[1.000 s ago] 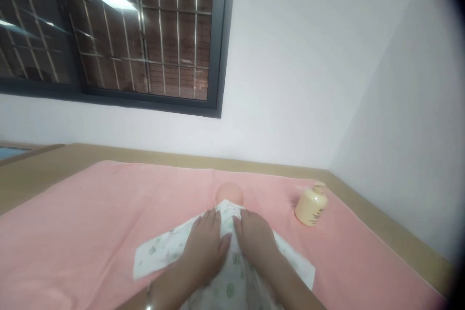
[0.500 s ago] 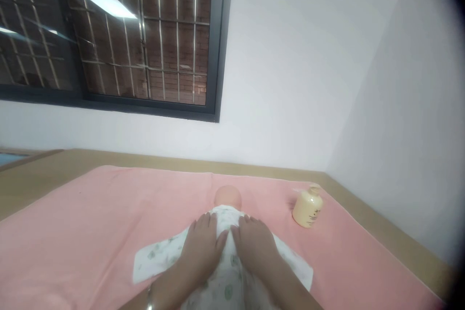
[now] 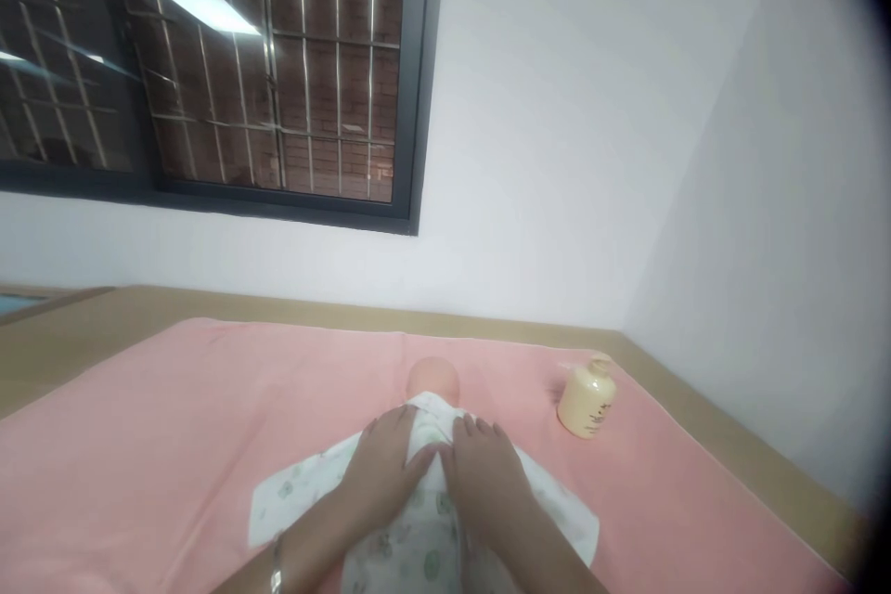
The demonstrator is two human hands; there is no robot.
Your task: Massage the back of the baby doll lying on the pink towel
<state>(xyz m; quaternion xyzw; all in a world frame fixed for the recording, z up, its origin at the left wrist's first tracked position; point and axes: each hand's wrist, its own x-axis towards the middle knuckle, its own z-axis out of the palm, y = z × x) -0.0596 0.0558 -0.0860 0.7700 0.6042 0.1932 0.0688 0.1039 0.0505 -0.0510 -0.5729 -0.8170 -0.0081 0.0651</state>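
Observation:
A baby doll lies on a pink towel (image 3: 174, 427), its bald head (image 3: 433, 380) pointing away from me. A white cloth with small green prints (image 3: 306, 492) covers its body and spreads out to both sides. My left hand (image 3: 386, 469) rests flat on the doll's chest, fingers stretched out and slightly apart. Beside it my right hand (image 3: 487, 478) also lies flat on the cloth, fingers extended toward the head. The two hands nearly touch at the thumbs. A thin bracelet (image 3: 277, 571) is on my left wrist.
A cream-yellow lotion bottle (image 3: 588, 397) stands on the towel to the right of the doll. The towel lies on a tan surface (image 3: 83, 334) that meets white walls in a corner at the right. A barred dark window (image 3: 264, 65) is at upper left.
Both hands have slid slightly over the doll's chest and my left hand has turned a bit to the right. The view has shifted a little; the cloth looks smoother.

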